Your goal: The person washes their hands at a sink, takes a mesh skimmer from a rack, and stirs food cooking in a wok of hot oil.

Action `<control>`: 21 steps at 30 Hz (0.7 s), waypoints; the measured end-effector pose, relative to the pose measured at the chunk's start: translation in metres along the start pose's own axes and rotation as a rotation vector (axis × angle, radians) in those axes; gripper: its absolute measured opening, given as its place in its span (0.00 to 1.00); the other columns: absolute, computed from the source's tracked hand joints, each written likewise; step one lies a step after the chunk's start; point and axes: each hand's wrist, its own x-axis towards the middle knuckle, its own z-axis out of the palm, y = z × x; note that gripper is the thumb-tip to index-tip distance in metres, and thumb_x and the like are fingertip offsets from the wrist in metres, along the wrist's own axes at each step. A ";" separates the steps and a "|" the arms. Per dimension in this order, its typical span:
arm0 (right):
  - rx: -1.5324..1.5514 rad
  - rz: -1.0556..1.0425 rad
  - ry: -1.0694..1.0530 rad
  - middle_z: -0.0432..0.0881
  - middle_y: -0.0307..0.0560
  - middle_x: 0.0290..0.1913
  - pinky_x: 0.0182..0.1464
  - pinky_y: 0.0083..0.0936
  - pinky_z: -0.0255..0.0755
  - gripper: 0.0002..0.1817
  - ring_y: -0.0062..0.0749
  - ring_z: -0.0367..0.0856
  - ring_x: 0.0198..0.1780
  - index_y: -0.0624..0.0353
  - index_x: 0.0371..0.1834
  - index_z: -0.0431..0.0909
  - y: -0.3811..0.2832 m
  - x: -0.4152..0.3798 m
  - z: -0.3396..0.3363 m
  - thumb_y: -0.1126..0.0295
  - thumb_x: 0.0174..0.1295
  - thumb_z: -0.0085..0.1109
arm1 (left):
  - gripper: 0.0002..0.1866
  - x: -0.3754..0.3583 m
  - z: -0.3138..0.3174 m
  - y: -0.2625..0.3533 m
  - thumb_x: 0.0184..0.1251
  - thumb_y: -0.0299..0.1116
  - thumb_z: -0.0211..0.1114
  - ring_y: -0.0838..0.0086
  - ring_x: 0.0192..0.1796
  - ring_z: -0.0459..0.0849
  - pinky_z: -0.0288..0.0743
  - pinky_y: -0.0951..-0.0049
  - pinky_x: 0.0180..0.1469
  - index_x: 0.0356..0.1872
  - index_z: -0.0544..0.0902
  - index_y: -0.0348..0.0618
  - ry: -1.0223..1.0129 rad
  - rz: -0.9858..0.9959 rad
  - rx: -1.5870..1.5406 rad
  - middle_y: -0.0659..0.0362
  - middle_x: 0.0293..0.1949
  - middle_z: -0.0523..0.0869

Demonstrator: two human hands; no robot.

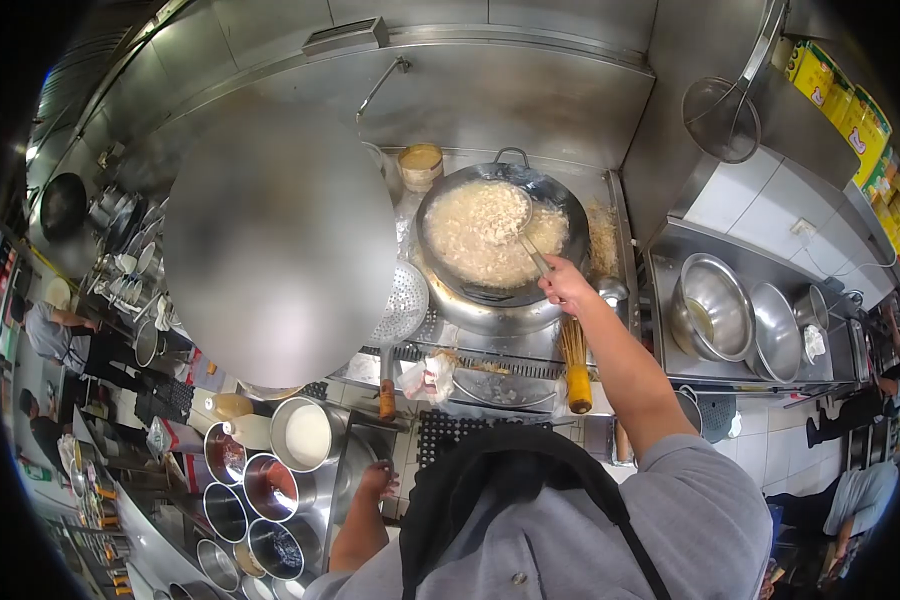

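Note:
My right hand point(567, 284) is closed round the handle of a ladle point(536, 254). The ladle's round bowl, heaped with pale chopped food, rests in the big black wok point(576, 215). Pale, bubbling liquid with small bits of food point(470, 235) fills much of the wok, which sits on the stove. Down at my left side, my left hand point(375, 482) hangs beside the counter of metal pots, loosely bent and with nothing visible in it. A perforated strainer point(402, 305) with a wooden handle lies left of the wok. A bamboo brush point(576, 375) stands below my right forearm.
Metal pots with sauces point(273, 485) and a pot of white contents point(308, 437) stand at lower left. Steel bowls point(712, 305) sit on the right counter. A mesh strainer point(722, 120) hangs upper right. A blurred disc hides the left stove area. Other people stand at both sides.

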 end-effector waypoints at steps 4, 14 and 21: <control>-0.296 -0.050 0.082 0.75 0.48 0.28 0.19 0.25 0.63 0.35 0.28 0.67 0.19 0.56 0.74 0.57 -0.024 -0.031 -0.003 0.83 0.59 0.40 | 0.21 -0.023 0.030 0.071 0.66 0.27 0.55 0.69 0.38 0.86 0.78 0.69 0.37 0.60 0.72 0.43 -0.150 0.186 -0.098 0.55 0.44 0.86; -1.236 -0.378 0.178 0.78 0.72 0.49 0.54 0.46 0.71 0.34 0.62 0.79 0.49 0.55 0.75 0.52 -0.046 -0.072 -0.019 0.81 0.62 0.40 | 0.20 -0.036 0.134 0.141 0.65 0.30 0.62 0.68 0.44 0.85 0.81 0.65 0.45 0.58 0.73 0.40 -0.407 0.304 -0.388 0.55 0.44 0.85; -1.247 -0.246 0.112 0.79 0.70 0.46 0.54 0.47 0.69 0.34 0.63 0.78 0.47 0.48 0.76 0.51 -0.076 -0.127 0.006 0.77 0.65 0.41 | 0.14 -0.030 0.168 0.099 0.66 0.27 0.59 0.71 0.42 0.84 0.76 0.74 0.47 0.52 0.75 0.36 -0.096 0.640 -0.176 0.54 0.41 0.84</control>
